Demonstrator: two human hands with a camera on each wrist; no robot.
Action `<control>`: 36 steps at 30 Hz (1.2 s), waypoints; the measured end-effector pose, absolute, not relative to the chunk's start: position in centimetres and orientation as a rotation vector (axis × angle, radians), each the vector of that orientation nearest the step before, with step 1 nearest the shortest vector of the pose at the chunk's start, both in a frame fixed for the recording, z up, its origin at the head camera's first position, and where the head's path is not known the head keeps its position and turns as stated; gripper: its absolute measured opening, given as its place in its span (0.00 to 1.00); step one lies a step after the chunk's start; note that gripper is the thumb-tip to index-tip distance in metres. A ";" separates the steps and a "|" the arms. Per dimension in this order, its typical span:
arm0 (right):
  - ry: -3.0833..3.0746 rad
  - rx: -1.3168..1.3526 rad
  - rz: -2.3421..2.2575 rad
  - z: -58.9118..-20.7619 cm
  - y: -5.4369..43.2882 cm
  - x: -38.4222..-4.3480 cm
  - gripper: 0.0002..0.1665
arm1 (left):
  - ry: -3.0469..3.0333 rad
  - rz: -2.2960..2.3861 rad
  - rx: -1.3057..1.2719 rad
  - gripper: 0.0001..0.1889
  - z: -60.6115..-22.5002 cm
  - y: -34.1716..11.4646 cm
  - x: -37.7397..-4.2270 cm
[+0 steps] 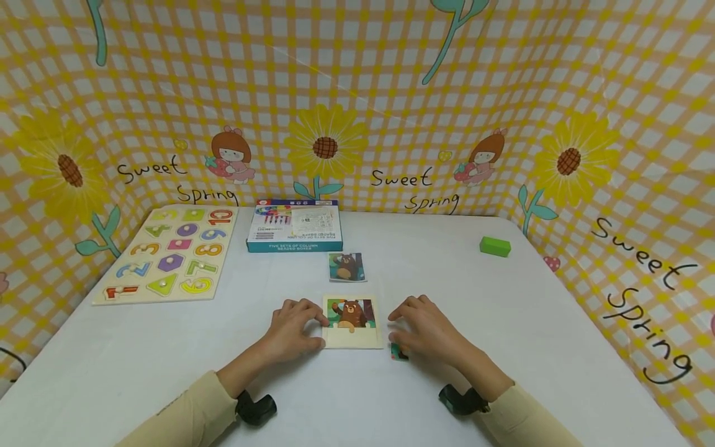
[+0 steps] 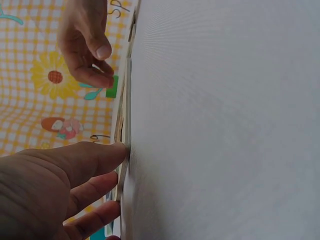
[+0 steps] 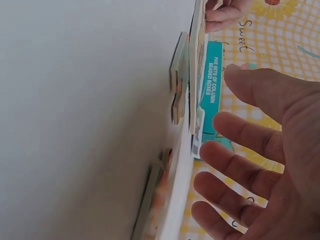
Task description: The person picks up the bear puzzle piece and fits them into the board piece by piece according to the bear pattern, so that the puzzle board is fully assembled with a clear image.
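A bear puzzle board (image 1: 353, 338) lies flat in front of me; its upper part shows a brown bear, its lower strip is bare pale wood. My left hand (image 1: 293, 329) touches the board's left side, with its thumb near the front corner and fingertips farther along the edge. To the right, my right hand (image 1: 430, 332) hovers beside the board, fingers spread and holding nothing. Partly hidden under it lies a dark puzzle piece (image 1: 398, 352) with red and green bits. The right wrist view shows a puzzle piece (image 3: 177, 70) near the board and another, blurred piece (image 3: 150, 195).
Behind the board lies a bear picture card (image 1: 347, 267). A teal and white box (image 1: 295, 226) stands farther back. On the left is a number-and-shape peg board (image 1: 162, 254), and a green block (image 1: 494, 246) sits at the back right. Patterned cloth (image 1: 357, 93) walls the table.
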State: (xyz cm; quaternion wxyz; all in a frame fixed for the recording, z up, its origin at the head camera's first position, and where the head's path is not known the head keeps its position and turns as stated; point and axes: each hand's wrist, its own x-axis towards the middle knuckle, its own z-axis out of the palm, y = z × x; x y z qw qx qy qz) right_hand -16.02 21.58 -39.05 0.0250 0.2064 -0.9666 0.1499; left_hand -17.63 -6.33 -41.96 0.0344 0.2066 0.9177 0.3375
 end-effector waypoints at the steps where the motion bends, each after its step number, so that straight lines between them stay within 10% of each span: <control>1: -2.986 0.640 0.461 -39.1 21.7 -15.9 0.15 | 2.818 1.035 0.633 0.12 -42.0 -6.3 -17.6; 36: -2.890 0.727 0.465 -40.5 24.1 -12.8 0.16 | 2.820 1.030 0.634 0.12 -41.8 -6.5 -17.5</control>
